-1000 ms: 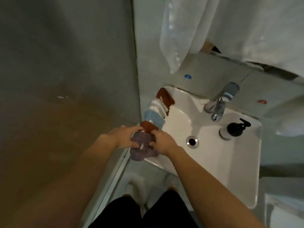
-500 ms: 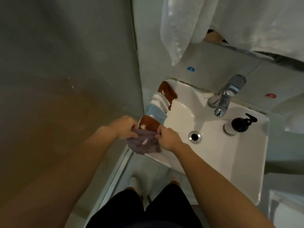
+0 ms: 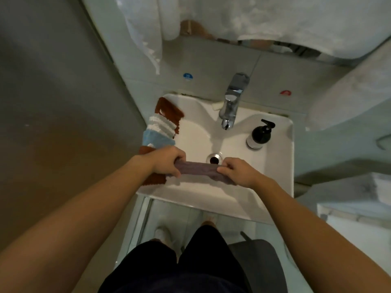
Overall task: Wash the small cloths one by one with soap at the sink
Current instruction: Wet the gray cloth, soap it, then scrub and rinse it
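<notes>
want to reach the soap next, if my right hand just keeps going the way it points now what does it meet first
Probably not the soap. The right hand points left along the purple cloth, so it would likely meet the left hand first. The soap dispenser stands farther back, beside the faucet.

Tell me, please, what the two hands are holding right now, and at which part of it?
Both grip one purple cloth, stretched over the sink: the left hand holds its left end, the right hand its right end.
</notes>
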A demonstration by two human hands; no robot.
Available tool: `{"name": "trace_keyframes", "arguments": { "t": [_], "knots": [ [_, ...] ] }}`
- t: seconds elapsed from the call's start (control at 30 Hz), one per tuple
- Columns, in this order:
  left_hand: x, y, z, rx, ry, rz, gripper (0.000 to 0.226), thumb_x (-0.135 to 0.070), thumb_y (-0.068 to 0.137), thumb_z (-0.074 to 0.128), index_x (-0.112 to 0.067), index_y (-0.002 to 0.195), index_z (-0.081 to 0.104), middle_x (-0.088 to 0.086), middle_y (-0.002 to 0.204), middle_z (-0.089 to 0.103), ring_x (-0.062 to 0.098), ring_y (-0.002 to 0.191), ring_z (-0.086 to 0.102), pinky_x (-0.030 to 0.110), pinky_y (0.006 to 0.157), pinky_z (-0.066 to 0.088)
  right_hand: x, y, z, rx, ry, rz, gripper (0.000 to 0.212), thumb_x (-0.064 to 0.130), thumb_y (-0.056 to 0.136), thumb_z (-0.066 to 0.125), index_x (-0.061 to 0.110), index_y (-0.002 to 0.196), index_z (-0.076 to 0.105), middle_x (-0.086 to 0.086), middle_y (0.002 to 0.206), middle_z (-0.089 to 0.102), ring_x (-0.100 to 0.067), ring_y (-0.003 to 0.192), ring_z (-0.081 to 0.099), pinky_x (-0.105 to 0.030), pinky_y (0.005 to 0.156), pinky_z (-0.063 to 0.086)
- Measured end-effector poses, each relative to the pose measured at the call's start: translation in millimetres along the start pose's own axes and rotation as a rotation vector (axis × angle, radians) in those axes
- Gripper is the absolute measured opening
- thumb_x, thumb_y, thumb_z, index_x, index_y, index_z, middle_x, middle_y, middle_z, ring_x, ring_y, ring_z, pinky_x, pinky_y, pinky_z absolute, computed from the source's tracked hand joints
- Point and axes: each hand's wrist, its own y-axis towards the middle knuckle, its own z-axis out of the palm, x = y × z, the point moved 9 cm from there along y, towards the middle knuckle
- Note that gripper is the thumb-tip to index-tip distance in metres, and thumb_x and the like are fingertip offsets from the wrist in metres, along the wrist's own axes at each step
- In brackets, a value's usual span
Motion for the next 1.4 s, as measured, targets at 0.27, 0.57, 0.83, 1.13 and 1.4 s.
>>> {"name": "trace_keyframes", "arguments": {
  "t": [0.27,0.57,0.83,1.13,1.4],
  "knots": [
    [28.9,57.2,37.3,-0.071,-0.259,-0.167,0.031,-0.008,0.079,0.077,-0.020,0.103,0.061,0.003,0.100,0.066,0.017,0.087,0.064,0.033,0.076,0.058,-81.0,13.0,-2.4,0.046,0.151,0.278,0.022,0.012,0.082,0.072,0.016,0.100,0.061,-0.007,0.099,0.066,-0.017,0.081,0.063,-0.026,0.067,0.051],
    [15.1,87.7,44.7,-0.397,0.326,-0.109,0.039,-0.035,0.091,0.062,-0.025,0.128,0.053,0.002,0.130,0.049,0.020,0.117,0.045,0.035,0.102,0.042,-81.2,29.1,10.3,-0.298,-0.443,0.105,0.044,0.033,0.091,0.060,0.018,0.131,0.051,-0.006,0.135,0.044,-0.023,0.120,0.042,-0.034,0.100,0.041],
    [26.3,96.6,74.2,-0.193,0.404,-0.049,0.074,-0.060,0.079,0.065,-0.028,0.141,0.039,0.000,0.139,0.038,0.020,0.121,0.039,0.038,0.103,0.037,-93.2,27.7,20.7,-0.102,-0.710,0.044,0.075,0.062,0.090,0.049,0.023,0.150,0.027,-0.004,0.155,0.026,-0.028,0.138,0.029,-0.044,0.110,0.031],
    [30.0,99.0,67.9,-0.271,0.423,0.019,0.084,-0.070,0.076,0.062,-0.026,0.145,0.040,0.003,0.138,0.039,0.021,0.121,0.041,0.038,0.104,0.038,-99.1,40.8,12.6,-0.227,-0.831,-0.075,0.081,0.071,0.068,0.066,0.020,0.130,0.059,-0.004,0.124,0.060,-0.029,0.104,0.058,-0.046,0.078,0.051],
    [24.3,103.2,71.3,-0.284,0.561,-0.001,0.091,-0.071,0.074,0.063,-0.028,0.148,0.033,0.001,0.130,0.042,0.020,0.117,0.043,0.037,0.096,0.042,-103.3,39.7,12.5,-0.312,-0.877,-0.111,0.087,0.080,0.063,0.058,0.020,0.126,0.061,-0.003,0.116,0.061,-0.028,0.093,0.060,-0.044,0.067,0.054]
  ]
}}
